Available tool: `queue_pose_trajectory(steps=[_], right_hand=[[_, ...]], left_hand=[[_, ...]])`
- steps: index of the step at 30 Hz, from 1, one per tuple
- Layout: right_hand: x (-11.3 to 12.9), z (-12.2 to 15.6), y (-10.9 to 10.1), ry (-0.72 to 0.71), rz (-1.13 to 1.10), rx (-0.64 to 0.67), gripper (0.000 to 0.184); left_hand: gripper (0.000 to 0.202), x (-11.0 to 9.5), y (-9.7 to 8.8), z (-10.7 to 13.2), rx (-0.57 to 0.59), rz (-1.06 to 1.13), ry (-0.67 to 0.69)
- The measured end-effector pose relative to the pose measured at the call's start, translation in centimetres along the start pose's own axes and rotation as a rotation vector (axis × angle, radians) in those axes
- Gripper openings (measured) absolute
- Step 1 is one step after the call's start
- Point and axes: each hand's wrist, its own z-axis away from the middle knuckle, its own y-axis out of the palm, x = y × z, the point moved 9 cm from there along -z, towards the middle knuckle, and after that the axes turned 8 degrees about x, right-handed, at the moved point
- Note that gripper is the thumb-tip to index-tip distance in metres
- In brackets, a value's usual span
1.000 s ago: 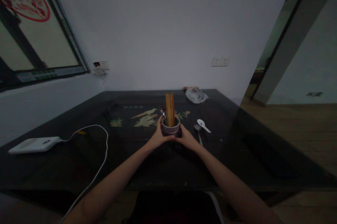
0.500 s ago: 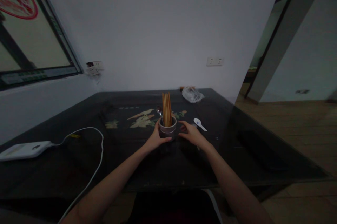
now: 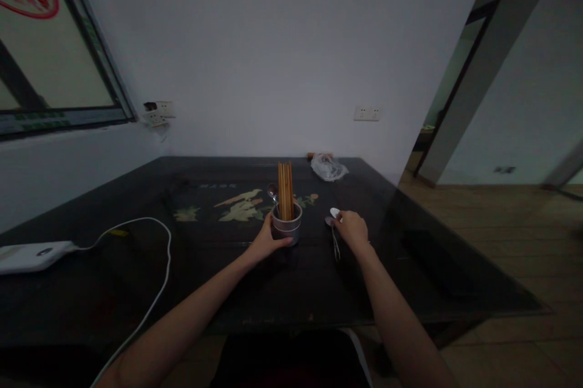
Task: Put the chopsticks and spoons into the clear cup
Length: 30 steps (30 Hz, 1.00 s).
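A small round cup stands on the dark table, holding a bunch of upright wooden chopsticks and a metal spoon. My left hand is wrapped around the cup's left side. My right hand rests to the right of the cup, fingers curled over the white ceramic spoon, which is mostly hidden. A metal spoon lies on the table just beside that hand, touching or close to the fingers.
A white device with a white cable lies at the left. A crumpled plastic bag sits at the table's far edge by the wall. A doorway and wooden floor are to the right.
My right hand left the cup and moved right onto the white spoon. My left hand stayed on the cup. The camera turned slightly right.
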Motion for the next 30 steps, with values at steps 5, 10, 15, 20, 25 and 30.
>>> queue_pose_trajectory(steps=[5, 10, 15, 20, 25, 30], right_hand=[[0.5, 0.2, 1.8, 0.003, 0.145, 0.077, 0.032], [0.9, 0.4, 2.1, -0.005, 0.184, 0.071, 0.035], [1.2, 0.4, 2.4, -0.008, 0.195, 0.088, 0.029], [1.4, 0.4, 2.6, -0.014, 0.186, 0.108, 0.03], [1.5, 0.6, 2.3, -0.02, 0.172, 0.098, 0.028], [1.7, 0.9, 1.6, -0.027, 0.159, 0.065, 0.026]], left_hand=[[0.097, -0.2, 0.1, 0.0, -0.016, 0.024, -0.009], [0.088, -0.9, 0.1, 0.2, -0.031, -0.006, -0.028], [0.081, -1.1, -0.1, 0.4, -0.061, -0.06, -0.082], [0.075, -1.1, -0.1, 0.4, -0.056, -0.065, -0.073], [0.075, -1.0, -0.2, 0.4, -0.05, -0.06, -0.056], [0.076, -1.0, -0.2, 0.4, -0.054, -0.054, -0.066]])
